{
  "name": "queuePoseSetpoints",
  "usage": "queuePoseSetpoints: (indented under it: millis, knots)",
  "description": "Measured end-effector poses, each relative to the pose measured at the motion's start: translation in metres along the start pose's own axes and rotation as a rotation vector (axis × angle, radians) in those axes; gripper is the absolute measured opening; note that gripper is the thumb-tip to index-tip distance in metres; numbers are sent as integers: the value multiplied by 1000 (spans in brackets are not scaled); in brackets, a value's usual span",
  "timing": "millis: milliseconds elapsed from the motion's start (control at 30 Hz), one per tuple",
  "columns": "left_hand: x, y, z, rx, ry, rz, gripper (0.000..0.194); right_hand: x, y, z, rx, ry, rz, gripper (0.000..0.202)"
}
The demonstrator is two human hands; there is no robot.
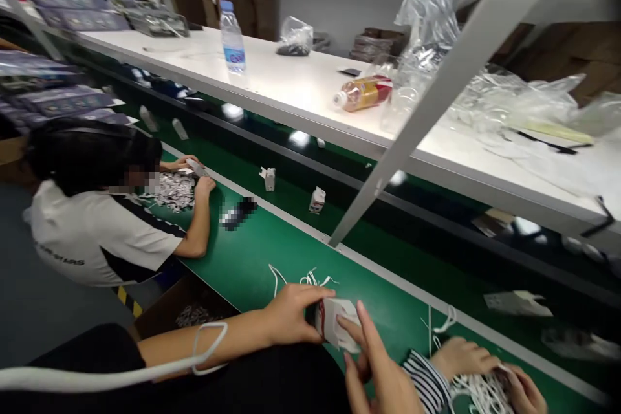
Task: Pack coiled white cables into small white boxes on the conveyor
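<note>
My left hand (294, 315) grips a small white box (338, 323) with red print on its side, thumb and fingers around its left end. The box is held above the green work table (228, 265), with flaps at its right end. My right hand (381, 362) is beside that end, its index finger raised and another finger touching the box. White cords (310, 279) lie on the table just behind the box. A white cable (145, 372) runs along my left forearm.
A person (101, 220) sits at the left by a pile of small white parts (175, 191). Another person's hands (466, 359) handle white cables at the lower right. Small boxes (317, 200) stand beyond the table edge. A slanted post (417, 116) supports the shelf.
</note>
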State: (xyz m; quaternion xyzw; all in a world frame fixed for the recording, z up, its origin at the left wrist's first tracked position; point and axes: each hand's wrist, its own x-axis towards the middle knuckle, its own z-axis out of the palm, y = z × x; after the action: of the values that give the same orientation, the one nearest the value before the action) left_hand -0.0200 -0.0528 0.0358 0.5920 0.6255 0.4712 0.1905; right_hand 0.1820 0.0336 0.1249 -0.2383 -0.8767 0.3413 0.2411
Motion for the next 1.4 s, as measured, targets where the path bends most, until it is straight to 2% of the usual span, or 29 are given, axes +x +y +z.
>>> queuePoseSetpoints:
  millis: [67, 167, 367, 533, 667, 767, 833, 900, 967, 1000, 1067, 1133, 1233, 1333, 1400]
  knots:
    - [2, 1, -6, -24, 43, 16, 70, 2, 0, -9, -53, 57, 0, 56]
    - [2, 2, -10, -31, 79, 136, 72, 10, -8, -16, -142, 139, 35, 52]
    - [6, 10, -13, 64, 73, 359, 67, 23, -23, 5, -197, 69, -36, 69]
    - [10, 19, -13, 196, 46, 408, 62, 30, -17, 31, -357, -9, 69, 79]
    - [10, 13, -11, 289, 126, 424, 60, 37, -9, 49, -419, -92, 184, 70]
    - [9, 5, -10, 299, 111, 452, 62, 41, -7, 45, -344, -126, 251, 62]
    - [7, 1, -10, 237, 96, 414, 65, 41, -8, 30, -166, -124, 254, 59]
    - [6, 0, -11, 134, 114, 327, 66, 36, -7, 9, 50, -57, 234, 50]
    - [5, 2, -13, 30, 129, 244, 64, 28, -2, -9, 161, 3, 219, 40]
    - [6, 4, -14, -17, 126, 214, 63, 24, 2, -14, 160, -10, 218, 41]
    - [7, 8, -16, -106, 104, 184, 65, 14, 11, -16, 112, -118, 219, 53]
    - [10, 12, -14, -189, 71, 183, 70, 8, 18, -7, 91, -241, 200, 70]
    - [13, 10, -8, -234, 2, 195, 73, 8, 25, 17, 158, -255, 155, 82]
    - [9, -1, -8, -170, -125, 99, 88, 12, 43, 48, 291, -190, 193, 73]
    - [1, -12, -15, -108, -221, -77, 100, 14, 70, 69, 467, -108, 370, 59]
